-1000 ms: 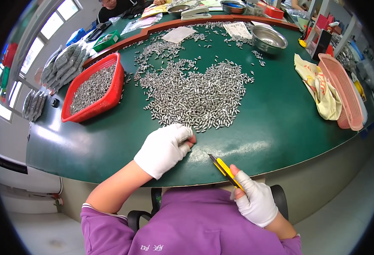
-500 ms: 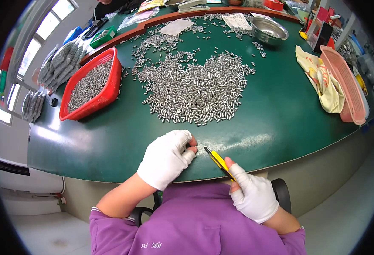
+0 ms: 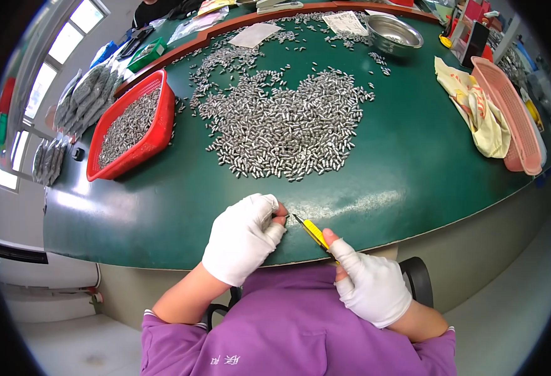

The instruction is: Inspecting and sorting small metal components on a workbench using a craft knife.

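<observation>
My left hand (image 3: 243, 237), in a white glove with bare fingertips, is pinched closed just above the table's near edge. Something tiny and dark shows at those fingertips, too small to make out. A yellow utility knife (image 3: 315, 233) is gripped in my right hand (image 3: 375, 285), gloved the same way. Its dark blade tip points up and left, very close to the left fingertips; whether they touch I cannot tell. Beyond both hands a broad heap of small silvery metal parts (image 3: 288, 128) lies on the green table (image 3: 407, 156).
At the left stands a red plastic basket (image 3: 163, 119) filled with similar parts, beside stacked grey bags (image 3: 87, 100). A steel bowl (image 3: 396, 42) sits at the far right. Nearer are a yellowish cloth (image 3: 476, 119) and a pink basket (image 3: 507, 113). A wooden rail (image 3: 194, 45) edges the back.
The view has shifted slightly. The knife's tip has come a little closer to my left fingertips. Both hands keep their grips.
</observation>
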The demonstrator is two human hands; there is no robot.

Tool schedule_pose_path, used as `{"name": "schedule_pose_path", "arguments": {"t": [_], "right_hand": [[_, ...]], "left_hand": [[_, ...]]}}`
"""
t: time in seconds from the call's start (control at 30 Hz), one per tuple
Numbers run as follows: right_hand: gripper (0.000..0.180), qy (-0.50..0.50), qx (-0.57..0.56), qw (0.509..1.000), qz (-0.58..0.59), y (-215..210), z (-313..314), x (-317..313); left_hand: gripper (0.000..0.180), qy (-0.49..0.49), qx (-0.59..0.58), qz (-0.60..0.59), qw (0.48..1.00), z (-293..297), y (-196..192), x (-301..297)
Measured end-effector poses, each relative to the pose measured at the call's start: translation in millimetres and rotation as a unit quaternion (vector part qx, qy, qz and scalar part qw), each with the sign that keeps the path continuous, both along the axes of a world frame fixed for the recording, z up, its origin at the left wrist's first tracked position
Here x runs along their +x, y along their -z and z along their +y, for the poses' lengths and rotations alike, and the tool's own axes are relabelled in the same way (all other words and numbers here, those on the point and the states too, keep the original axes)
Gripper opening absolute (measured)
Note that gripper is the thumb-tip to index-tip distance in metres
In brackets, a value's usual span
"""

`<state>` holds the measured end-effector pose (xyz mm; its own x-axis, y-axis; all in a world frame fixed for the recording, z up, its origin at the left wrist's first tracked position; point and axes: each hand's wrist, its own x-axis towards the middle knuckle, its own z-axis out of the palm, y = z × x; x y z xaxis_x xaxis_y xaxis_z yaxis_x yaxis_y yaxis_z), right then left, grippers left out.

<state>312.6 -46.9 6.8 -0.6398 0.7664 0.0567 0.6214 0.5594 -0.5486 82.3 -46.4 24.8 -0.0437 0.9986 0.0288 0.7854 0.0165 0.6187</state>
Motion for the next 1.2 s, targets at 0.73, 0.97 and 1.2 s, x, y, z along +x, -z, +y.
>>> {"name": "schedule_pose_path", "arguments": {"t": [0.73,0.97,1.2], "right_hand": [[0.061,-0.030,-0.041,0.999,0.015,-5.3,9.6,-3.5],[0.061,-0.035,-0.028,0.999,-0.012,-14.5,12.9,-4.8],[0.059,-0.044,0.015,0.998,-0.051,-29.4,14.3,-7.1]], "left_hand": [[0.008,0.021,0.018,0.019,0.999,0.5,3.0,-1.4],[0.011,0.043,0.034,0.035,0.998,1.7,4.4,-3.8],[0.011,0.048,0.029,0.042,0.998,1.2,2.6,-3.4]]}}
